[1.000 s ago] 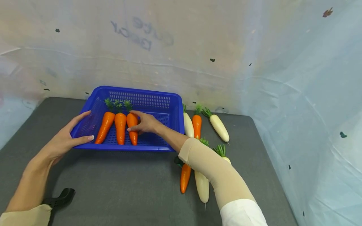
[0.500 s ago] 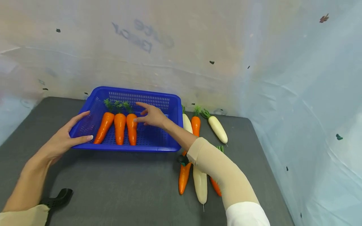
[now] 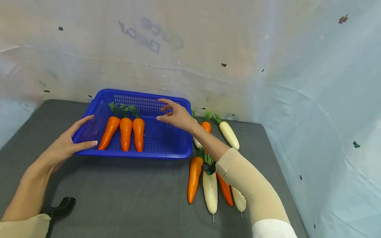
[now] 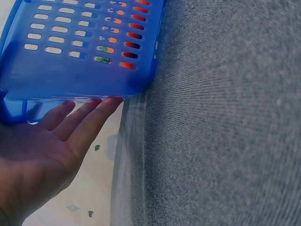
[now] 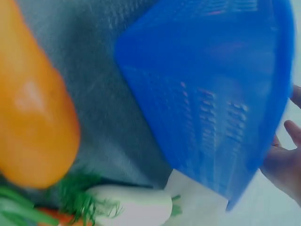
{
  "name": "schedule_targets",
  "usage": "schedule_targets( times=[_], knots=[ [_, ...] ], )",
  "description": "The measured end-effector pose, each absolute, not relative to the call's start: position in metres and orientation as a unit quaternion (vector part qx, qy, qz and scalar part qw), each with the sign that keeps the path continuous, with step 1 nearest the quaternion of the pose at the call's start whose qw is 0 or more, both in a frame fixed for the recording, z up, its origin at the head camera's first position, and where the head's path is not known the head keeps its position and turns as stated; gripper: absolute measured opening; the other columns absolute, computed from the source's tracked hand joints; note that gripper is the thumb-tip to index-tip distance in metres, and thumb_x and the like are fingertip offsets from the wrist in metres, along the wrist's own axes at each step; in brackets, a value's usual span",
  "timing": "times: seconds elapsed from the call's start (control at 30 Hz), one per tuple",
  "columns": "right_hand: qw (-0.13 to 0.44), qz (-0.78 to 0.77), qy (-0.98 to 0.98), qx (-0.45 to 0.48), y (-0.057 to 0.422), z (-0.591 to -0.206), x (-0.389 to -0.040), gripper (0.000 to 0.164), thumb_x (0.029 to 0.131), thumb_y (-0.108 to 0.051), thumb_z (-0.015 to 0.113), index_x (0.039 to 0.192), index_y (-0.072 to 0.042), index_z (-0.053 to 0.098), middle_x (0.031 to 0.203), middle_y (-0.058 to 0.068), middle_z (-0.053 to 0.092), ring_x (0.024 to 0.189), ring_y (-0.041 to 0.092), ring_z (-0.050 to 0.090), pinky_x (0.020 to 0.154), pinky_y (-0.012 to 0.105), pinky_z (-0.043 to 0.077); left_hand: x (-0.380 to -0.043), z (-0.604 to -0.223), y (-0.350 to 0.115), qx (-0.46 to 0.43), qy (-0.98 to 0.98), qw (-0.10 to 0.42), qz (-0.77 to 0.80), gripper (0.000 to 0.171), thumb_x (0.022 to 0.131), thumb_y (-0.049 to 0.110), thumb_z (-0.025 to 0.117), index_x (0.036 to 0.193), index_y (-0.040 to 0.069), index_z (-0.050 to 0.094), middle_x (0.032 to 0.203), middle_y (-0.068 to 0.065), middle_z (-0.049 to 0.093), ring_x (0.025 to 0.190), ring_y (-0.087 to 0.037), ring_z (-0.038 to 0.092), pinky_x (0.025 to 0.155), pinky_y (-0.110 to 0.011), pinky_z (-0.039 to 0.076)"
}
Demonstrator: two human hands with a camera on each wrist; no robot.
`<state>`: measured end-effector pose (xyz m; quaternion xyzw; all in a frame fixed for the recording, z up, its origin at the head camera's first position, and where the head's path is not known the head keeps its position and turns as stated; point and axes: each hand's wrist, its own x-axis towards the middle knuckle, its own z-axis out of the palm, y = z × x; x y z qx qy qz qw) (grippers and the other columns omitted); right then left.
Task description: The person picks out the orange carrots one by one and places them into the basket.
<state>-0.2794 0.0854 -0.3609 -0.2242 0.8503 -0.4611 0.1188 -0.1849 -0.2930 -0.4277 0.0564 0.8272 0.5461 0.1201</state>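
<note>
A blue plastic basket (image 3: pixel 166 156) holds three carrots with green tops side by side in its left half: a left one (image 3: pixel 109 134), a middle one (image 3: pixel 126 134) and a right one (image 3: pixel 138 134). My left hand (image 3: pixel 63 145) grips the basket's left end, thumb and forefinger over the rim. In the left wrist view, the other fingers of that hand (image 4: pixel 51 160) lie against the rim from outside. Over the basket's right end hovers my right hand (image 3: pixel 178 115), fingers loosely bent and nothing between them. The right wrist view shows this hand (image 5: pixel 284 172) beyond the basket wall (image 5: pixel 207 70).
Right of the basket lie several loose carrots and white radishes, among them a near carrot (image 3: pixel 194 180), a near radish (image 3: pixel 210 191) and a far radish (image 3: pixel 229 135). My right forearm passes over some. Plastic sheeting (image 3: pixel 208 39) hangs behind the dark grey table (image 3: pixel 128 198).
My right hand has let go of the right carrot in the basket and moved right, toward the basket's right end. My left hand stays at the left end.
</note>
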Motion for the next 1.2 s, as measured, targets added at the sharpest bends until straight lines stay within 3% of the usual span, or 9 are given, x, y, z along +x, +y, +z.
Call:
schedule_targets(
  times=[0.13,0.3,0.43,0.67,0.97,1.2],
  knots=[
    [0.112,-0.5,0.829,-0.224,0.106,-0.356,-0.275,0.067,0.093,-0.022,0.072,0.152,-0.021,0.041,0.133,0.015,0.057,0.106,0.025,0.066,0.087,0.045,0.056,-0.185,-0.426,-0.293,0.059,0.828,0.122,0.544,0.088,0.098,0.022,0.065,0.157,0.047,0.005,0.164,-0.02,-0.013,0.136,-0.059,0.017,0.099,-0.081,0.021],
    [0.104,-0.514,0.827,-0.202,0.132,-0.354,-0.271,0.063,0.094,-0.021,0.071,0.15,-0.023,0.043,0.135,0.015,0.054,0.108,0.025,0.064,0.089,0.036,0.056,-0.187,-0.426,-0.293,0.06,0.829,0.119,0.543,0.087,0.098,0.022,0.064,0.156,0.048,0.005,0.163,-0.022,-0.012,0.135,-0.059,0.017,0.098,-0.081,0.021],
    [0.099,-0.523,0.825,-0.187,0.147,-0.352,-0.266,0.062,0.094,-0.018,0.07,0.151,-0.018,0.043,0.136,0.018,0.053,0.109,0.025,0.064,0.089,0.035,0.056,-0.187,-0.425,-0.294,0.063,0.829,0.117,0.543,0.087,0.098,0.022,0.064,0.156,0.048,0.004,0.163,-0.023,-0.012,0.135,-0.06,0.017,0.098,-0.082,0.02],
    [0.097,-0.534,0.823,-0.165,0.165,-0.336,-0.247,0.061,0.096,-0.008,0.065,0.151,-0.007,0.04,0.138,0.027,0.05,0.113,0.037,0.061,0.094,0.049,0.053,-0.186,-0.427,-0.294,0.063,0.833,0.122,0.537,0.087,0.099,0.023,0.063,0.156,0.048,0.002,0.162,-0.025,-0.012,0.133,-0.06,0.019,0.096,-0.082,0.023],
    [0.076,-0.529,0.834,-0.136,0.2,-0.36,-0.243,0.057,0.095,-0.021,0.069,0.147,-0.026,0.046,0.134,0.01,0.055,0.113,0.029,0.062,0.095,0.052,0.052,-0.187,-0.427,-0.292,0.062,0.831,0.123,0.539,0.087,0.1,0.022,0.061,0.157,0.045,0.0,0.162,-0.026,-0.014,0.132,-0.064,0.016,0.096,-0.083,0.021],
    [0.066,-0.529,0.836,-0.129,0.22,-0.364,-0.224,0.057,0.095,-0.023,0.07,0.146,-0.028,0.047,0.132,0.009,0.056,0.111,0.03,0.062,0.095,0.057,0.05,-0.185,-0.428,-0.292,0.062,0.833,0.121,0.536,0.087,0.099,0.023,0.062,0.157,0.046,0.001,0.162,-0.024,-0.015,0.133,-0.064,0.015,0.097,-0.083,0.019]
  ],
)
